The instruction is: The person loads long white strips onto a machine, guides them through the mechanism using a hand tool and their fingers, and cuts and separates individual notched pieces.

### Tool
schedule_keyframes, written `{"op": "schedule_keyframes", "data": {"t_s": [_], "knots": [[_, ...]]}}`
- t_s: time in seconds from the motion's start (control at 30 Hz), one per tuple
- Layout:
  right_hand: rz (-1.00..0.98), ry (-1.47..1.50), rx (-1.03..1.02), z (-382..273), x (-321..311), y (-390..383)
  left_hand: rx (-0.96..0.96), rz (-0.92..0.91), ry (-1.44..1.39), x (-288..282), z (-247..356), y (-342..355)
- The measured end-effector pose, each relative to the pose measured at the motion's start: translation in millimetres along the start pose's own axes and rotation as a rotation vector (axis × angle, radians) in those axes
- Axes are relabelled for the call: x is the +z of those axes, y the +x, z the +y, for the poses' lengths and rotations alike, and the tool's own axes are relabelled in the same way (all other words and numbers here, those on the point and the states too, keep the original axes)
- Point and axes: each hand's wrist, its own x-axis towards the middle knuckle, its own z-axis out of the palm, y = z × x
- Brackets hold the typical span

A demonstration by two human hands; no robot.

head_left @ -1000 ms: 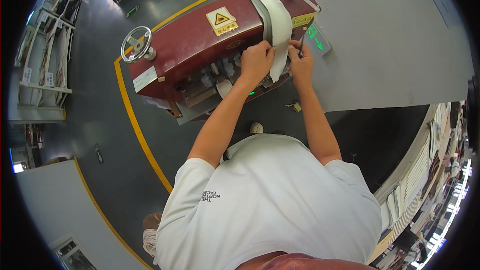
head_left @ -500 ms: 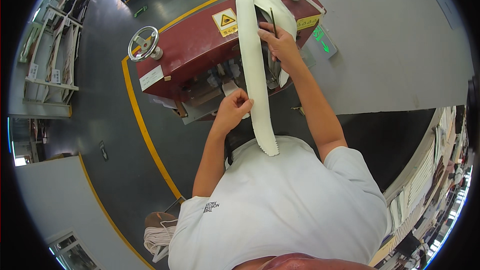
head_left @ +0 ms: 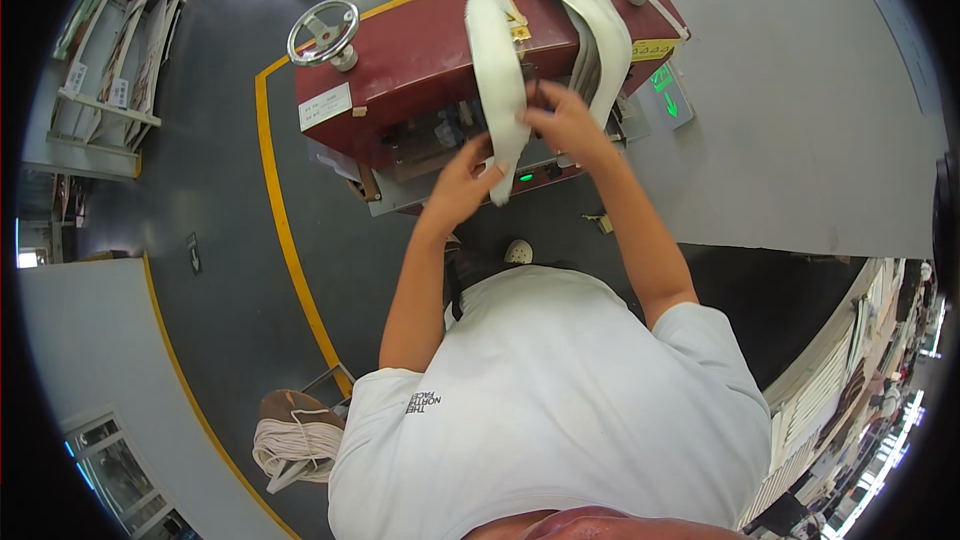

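A long, flat, off-white strip of thick fabric-like material [head_left: 497, 70] is held raised in front of a dark red metal machine [head_left: 420, 60]. Its long axis runs nearly straight away from the person, the far end rounded over the machine's top and the near end hanging just below the hands. The strip is seen almost edge-on, slightly bowed, with a pale, matte, faintly fuzzy surface.

The left hand [head_left: 465, 180] is lifted with the forearm bent upward, fingers closed on the lower part of the strip from the left. The right hand [head_left: 562, 125] is raised a little higher, the arm extended forward, its fingers pinched on the strip's right edge. The two hands are close together, both clamped on the strip.

A second wide off-white band [head_left: 590, 10] is draped over the machine's top just beside the strip. Two silver handwheels [head_left: 323, 33] are mounted on the machine, which is bordered by a yellow floor line [head_left: 285, 230]. A coil of pale rope [head_left: 290, 445] lies on the grey floor [head_left: 800, 120].
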Motion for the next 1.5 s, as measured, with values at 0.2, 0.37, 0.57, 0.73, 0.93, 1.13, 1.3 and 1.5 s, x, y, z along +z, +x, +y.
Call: {"op": "schedule_keyframes", "data": {"t_s": [0.2,0.37,0.57,0.73,0.93,1.13,1.3,1.5], "knots": [[-0.225,-0.010,0.386,67,40,-83,-0.351,0.104,-0.379,-22,-4,-8],[0.090,0.094,0.326,81,55,-90,-0.389,0.175,-0.255,-7,-43,-37],[0.149,0.023,0.391,81,59,-54,-0.464,0.121,-0.151,-8,-54,-33],[0.043,0.323,0.569,69,55,-42,-0.539,0.222,-0.329,-17,-38,-4],[0.080,0.310,0.570,66,52,-29,-0.571,0.258,-0.259,-22,-50,15],[0.136,-0.035,0.455,92,58,-23,-0.459,0.292,-0.044,-23,-51,17],[0.308,-0.285,0.137,120,64,3,-0.442,0.263,0.077,-26,-50,19],[0.209,-0.139,0.411,98,57,1,-0.479,0.256,0.054,-29,-50,20]]}}
